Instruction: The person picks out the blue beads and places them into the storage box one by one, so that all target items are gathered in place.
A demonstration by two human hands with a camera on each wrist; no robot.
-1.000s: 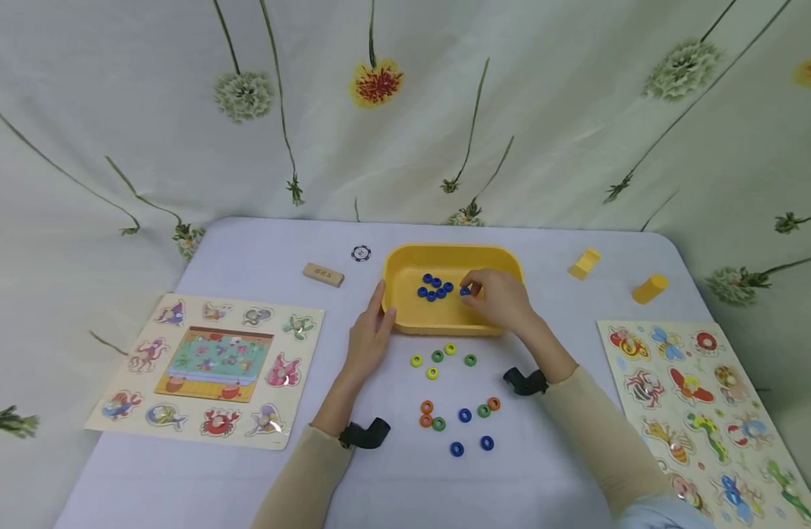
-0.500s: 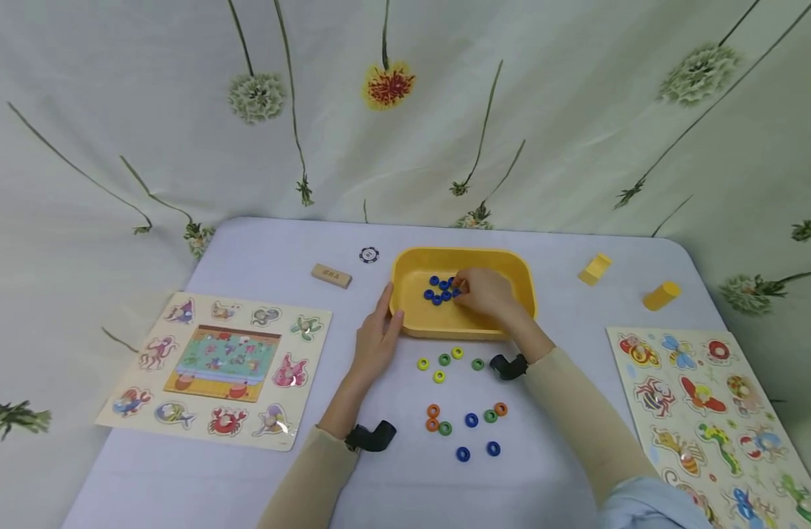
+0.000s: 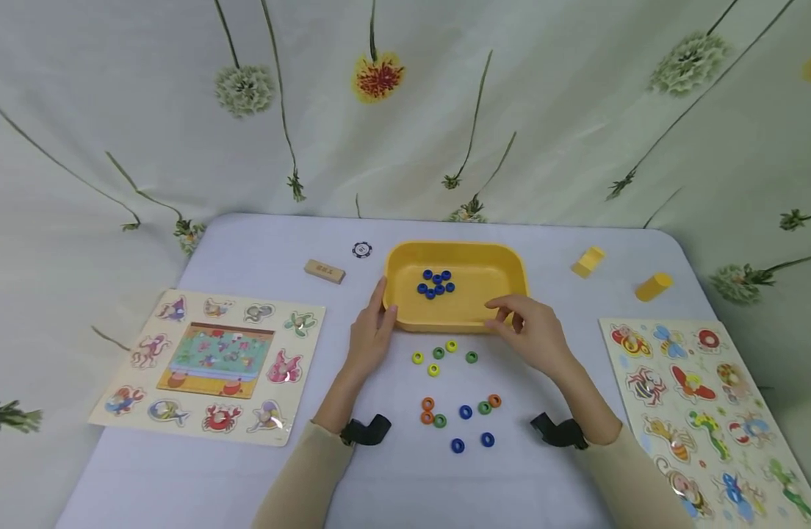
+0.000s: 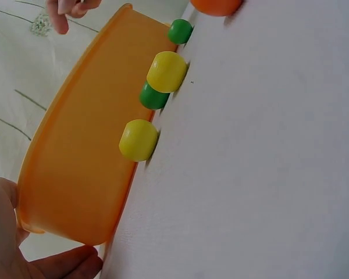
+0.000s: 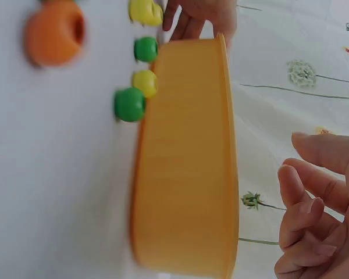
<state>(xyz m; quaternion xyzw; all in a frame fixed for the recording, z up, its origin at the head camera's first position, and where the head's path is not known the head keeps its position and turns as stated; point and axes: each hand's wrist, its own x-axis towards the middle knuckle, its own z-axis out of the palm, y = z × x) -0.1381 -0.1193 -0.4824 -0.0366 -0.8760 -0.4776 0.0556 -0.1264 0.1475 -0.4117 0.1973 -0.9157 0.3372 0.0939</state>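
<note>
Item: small, glossy dark-blue round beads, holed, apparently hard plastic or wood [image 3: 437, 279], clustered left of centre on the floor of a yellow rectangular tray with rounded corners, seemingly plastic [image 3: 481, 275]. Handling, as judged: light, stiff, smooth and prone to roll; best pinched one by one across the sides. The tray looked light and rigid, best taken by the rim at both ends.

Left hand [image 3: 370, 338]: fingers extended along the tray's left end, touching it. Right hand [image 3: 534, 334]: above the near right rim, thumb and forefinger parted, other fingers loosely bent, nothing held.

Just before the tray: yellow round beads [image 3: 433, 370] and green round beads [image 3: 471, 357]. Nearer the person: orange round beads [image 3: 428, 404], further green ones and three loose blue beads [image 3: 458, 445] (their holes turned up), all on the white-covered tabletop [image 3: 405, 477].

Outlying: a wooden block [image 3: 324, 271], a black-and-white round chip [image 3: 362, 250], a yellow cylinder [image 3: 653, 287], and a sea-creature picture board [image 3: 217, 360].
</note>
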